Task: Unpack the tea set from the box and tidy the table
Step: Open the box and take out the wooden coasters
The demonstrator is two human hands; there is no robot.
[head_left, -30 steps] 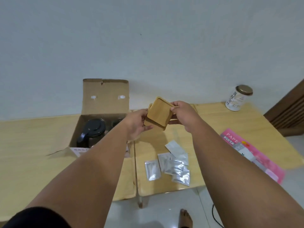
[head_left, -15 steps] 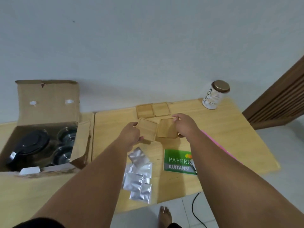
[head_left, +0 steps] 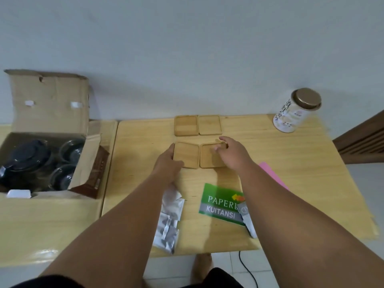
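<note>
Mid-frame on the desk (head_left: 270, 154), left hand (head_left: 168, 163) grip pinches a wooden coaster (head_left: 187, 154); right hand (head_left: 232, 154) fingers spread, resting on the adjacent coaster (head_left: 209, 159).

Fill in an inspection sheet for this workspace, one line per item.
Surface: two wooden tables side by side.
Job's things: four wooden coasters in a two-by-two grid; open box holds the dark teapot and glass cups.
Clutter: foil sachets, green receipt book, pink booklet, tin.
Grippers: left hand on the near-left coaster; right hand on the near-right one.
Cables: black cord on the floor.
Surroundings: plain wall, tiled floor, slatted wood at right.
</note>
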